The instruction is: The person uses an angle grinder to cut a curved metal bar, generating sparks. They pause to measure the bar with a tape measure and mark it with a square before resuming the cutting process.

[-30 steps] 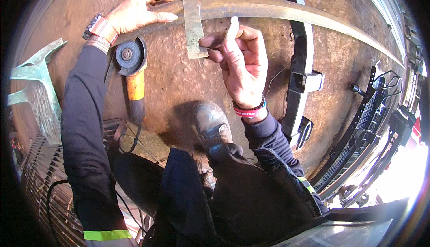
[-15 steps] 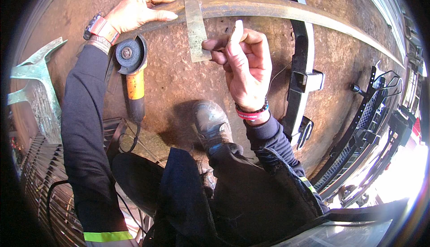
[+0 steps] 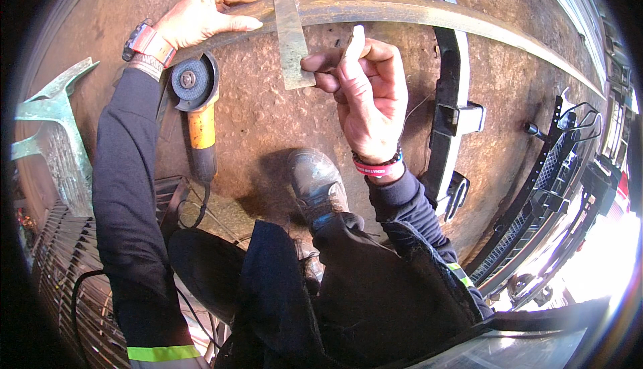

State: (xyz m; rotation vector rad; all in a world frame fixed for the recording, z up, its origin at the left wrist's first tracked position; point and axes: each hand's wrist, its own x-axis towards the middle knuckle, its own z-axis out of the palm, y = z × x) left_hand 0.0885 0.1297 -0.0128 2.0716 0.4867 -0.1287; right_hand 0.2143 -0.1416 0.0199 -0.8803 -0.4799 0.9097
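A long, slightly curved-looking metal bar (image 3: pixel 375 9) runs across the top of the view. My left hand (image 3: pixel 201 17) grips its left part, fingers over the far side and thumb along the near side. Beside that hand, a thin flat metal strip (image 3: pixel 291 47) lies across the bar, its upper end bent or angled to the left, its lower end hanging toward me. My right hand (image 3: pixel 372 88) is closed, fingers curled, with fingertips pinching the strip's lower edge. A pale tip stands up by the thumb; I cannot tell whether it is chalk.
An angle grinder (image 3: pixel 199 118) lies on the rusty table by my left forearm, its cord running down. A black metal frame (image 3: pixel 450 121) stands right of my right hand. A greenish metal piece (image 3: pixel 63 134) is at left, black metal parts (image 3: pixel 536 201) at right. My boot (image 3: pixel 315 181) is below.
The strip's lower end and my right hand have shifted very slightly up. My left hand stays on the bar.
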